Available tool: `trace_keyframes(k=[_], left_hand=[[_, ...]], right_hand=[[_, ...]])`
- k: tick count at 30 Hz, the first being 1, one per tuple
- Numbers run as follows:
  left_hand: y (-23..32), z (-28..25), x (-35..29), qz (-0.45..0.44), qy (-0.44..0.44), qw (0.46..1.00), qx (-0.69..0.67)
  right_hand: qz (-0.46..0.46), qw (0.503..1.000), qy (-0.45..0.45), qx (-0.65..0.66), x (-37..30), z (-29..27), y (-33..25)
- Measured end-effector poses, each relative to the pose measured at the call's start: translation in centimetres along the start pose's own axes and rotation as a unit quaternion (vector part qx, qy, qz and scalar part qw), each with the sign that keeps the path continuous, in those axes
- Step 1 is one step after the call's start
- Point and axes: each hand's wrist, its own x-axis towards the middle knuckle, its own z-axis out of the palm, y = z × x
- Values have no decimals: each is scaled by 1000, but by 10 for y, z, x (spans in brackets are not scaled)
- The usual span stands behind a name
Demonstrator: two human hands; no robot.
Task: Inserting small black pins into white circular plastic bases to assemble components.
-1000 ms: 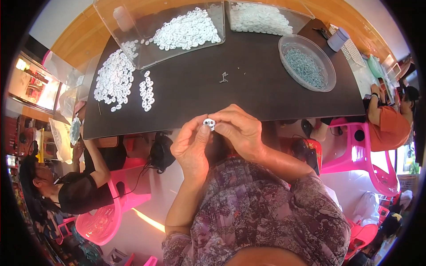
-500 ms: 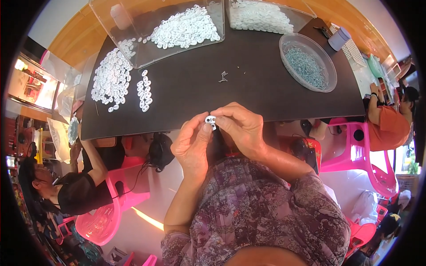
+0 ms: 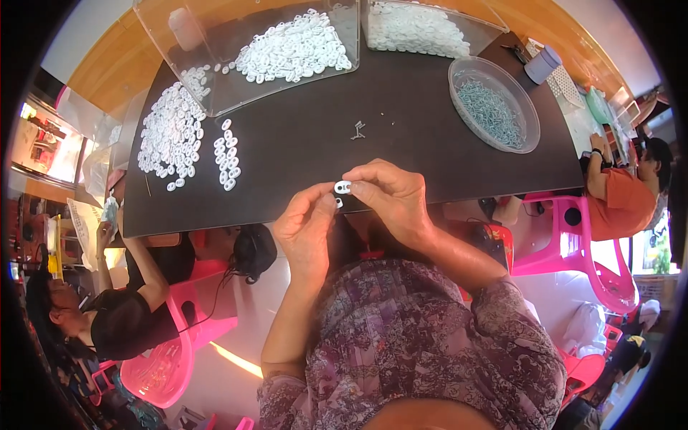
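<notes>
I see right hand [image 3: 394, 197] pinching a white oval plastic-looking piece [image 3: 343, 187], twelve o'clock from half-hidden white piece [image 3: 339, 203] left hand [image 3: 304, 226] pinches.

The pieces [image 3: 343, 187] you hold at the frame's centre look like smooth plastic, your tabletop [image 3: 294, 147] smooth and matt, the pins [image 3: 491, 111] at upper right metallic, the lower-left chair [image 3: 154, 376] glossy plastic.
</notes>
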Motion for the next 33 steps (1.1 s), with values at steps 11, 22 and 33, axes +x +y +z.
trace_keyframes(k=[11, 22, 33], left_hand=[[-9, -16, 29, 86, -1, 991, 105], [-3, -17, 51, -175, -75, 971, -141], [-8, -8, 45, -52, -72, 996, -2]], right_hand=[[-393, 796, -73, -454, 39, -17, 25], [158, 984, -57, 66, 52, -21, 7], [282, 939, -63, 187, 52, -15, 2]])
